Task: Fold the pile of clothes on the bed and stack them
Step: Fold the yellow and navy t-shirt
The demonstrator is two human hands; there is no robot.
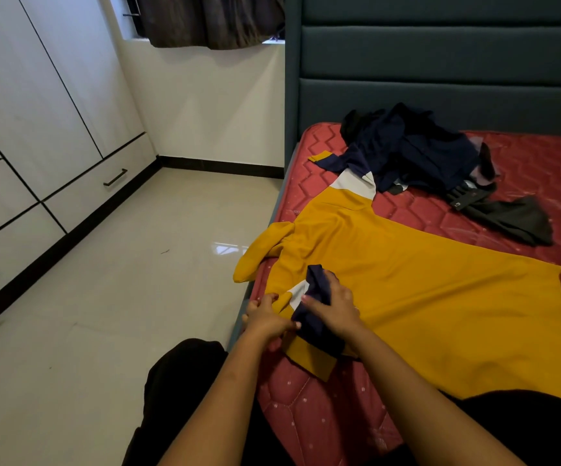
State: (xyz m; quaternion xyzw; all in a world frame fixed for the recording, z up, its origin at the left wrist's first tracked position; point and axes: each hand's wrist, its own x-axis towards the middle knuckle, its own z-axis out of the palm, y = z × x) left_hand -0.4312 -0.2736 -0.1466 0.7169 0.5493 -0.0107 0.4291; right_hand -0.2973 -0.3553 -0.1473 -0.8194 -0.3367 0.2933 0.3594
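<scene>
The left hand (265, 319) pinches the yellow part of the near sleeve (316, 331) at the bed's left edge. The right hand (337, 307) has its fingers curled round the same sleeve's navy band, bunching it over the body of the yellow garment (423, 287). That garment lies spread across the near half of the red mattress (547, 163), hem to the right. Its far sleeve (349, 178) reaches toward the pile of clothes (410, 146), a dark navy heap by the headboard (440, 62). A dark grey piece (514, 220) lies just beside the pile. No folded stack shows on the bed, so the task looks barely begun, with this sleeve likely being turned in as a first fold.

Several things could go wrong:
- A loose yellow flap (255, 260) already hangs over the mattress edge above the tiled floor (138, 280), so a tug toward the near left could drag more cloth off.
- Laid down bunched, the navy band would make a lumpy, crooked fold.
- The far sleeve seems to lie against the pile, so shifting the garment might pull other pieces along
</scene>
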